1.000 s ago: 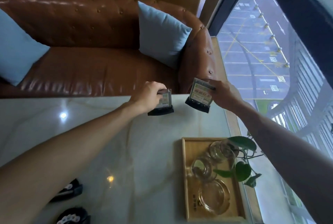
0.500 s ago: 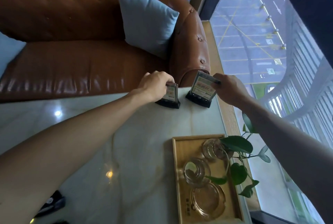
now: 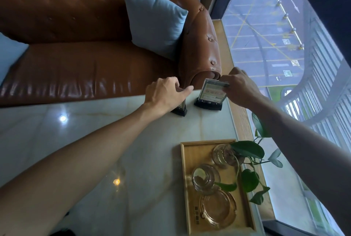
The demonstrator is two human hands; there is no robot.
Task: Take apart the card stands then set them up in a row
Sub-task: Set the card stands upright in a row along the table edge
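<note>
Two card stands rest side by side at the far edge of the marble table (image 3: 95, 140), close to the sofa arm. The left card stand (image 3: 180, 109) has a black base and is mostly hidden under my left hand (image 3: 165, 95), which grips its top. The right card stand (image 3: 210, 93) shows a clear panel with a green, white and red card above a black base. My right hand (image 3: 239, 87) pinches that panel's upper right corner. Both bases touch the tabletop.
A wooden tray (image 3: 185, 178) near the right front holds glass ashtrays (image 3: 218, 209) and a small vase with a green plant (image 3: 248, 159). A brown leather sofa (image 3: 76, 46) with blue cushions (image 3: 153, 19) stands beyond the table. A large window (image 3: 284, 46) runs along the right.
Both hands moved the stands toward the table's far right edge; the right stand came down from a tilted lift onto the table. The view shifted, and the dark items at bottom left left the frame.
</note>
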